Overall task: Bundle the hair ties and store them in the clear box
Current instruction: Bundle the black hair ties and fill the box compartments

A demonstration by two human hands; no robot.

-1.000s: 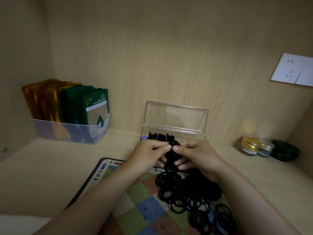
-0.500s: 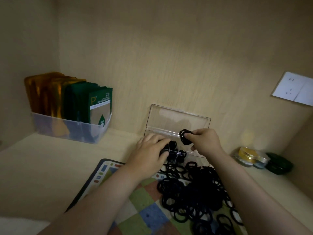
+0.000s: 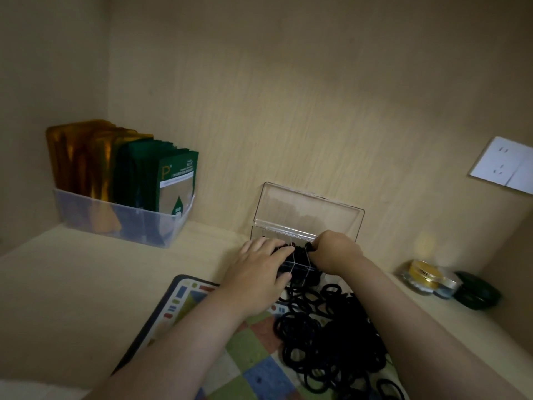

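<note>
A clear box stands against the back wall with its lid raised. Black hair-tie bundles lie inside it. My left hand rests flat on the box's left part, fingers spread over the bundles. My right hand is down in the box, fingers pinched on a black bundle at its middle. A big loose pile of black hair ties lies on the checkered mat in front of the box.
A clear bin with gold and green sachets stands at the back left. Small jars and a dark green case sit at the right by the side wall. A white socket is on the wall.
My right hand has lowered the bundle it held above the box down into the box. My left hand has stayed on the box's left part. The camera has tilted up slightly.
</note>
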